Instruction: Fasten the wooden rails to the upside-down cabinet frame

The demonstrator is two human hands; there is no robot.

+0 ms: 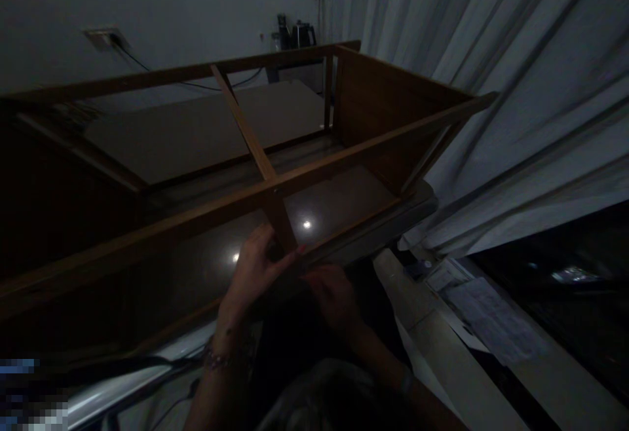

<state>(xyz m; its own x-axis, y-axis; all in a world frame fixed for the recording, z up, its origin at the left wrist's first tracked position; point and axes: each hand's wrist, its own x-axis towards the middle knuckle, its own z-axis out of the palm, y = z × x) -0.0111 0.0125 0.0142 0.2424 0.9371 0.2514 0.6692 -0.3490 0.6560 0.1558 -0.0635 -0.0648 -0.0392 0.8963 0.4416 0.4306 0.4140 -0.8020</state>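
A wooden frame [196,218], like an open cabinet, lies in front of me in dim light. My left hand [258,257] is around the lower part of its short middle post [279,218], with the thumb on the near side and the fingers behind it. Just right of the post's foot, my right hand [337,297] is closed in front of the frame's lower edge, fingertips together. Whatever it may hold is too dark to make out. A crossbar [246,133] runs from the post's top to the far rail [162,77].
White curtains [417,31] hang at the right. Papers [491,313] lie low at the right beside a dark glossy surface [565,267]. A kettle [301,35] stands beyond the frame. A plug with a cable [115,39] is in the wall socket. A shiny metal tube [147,365] is at lower left.
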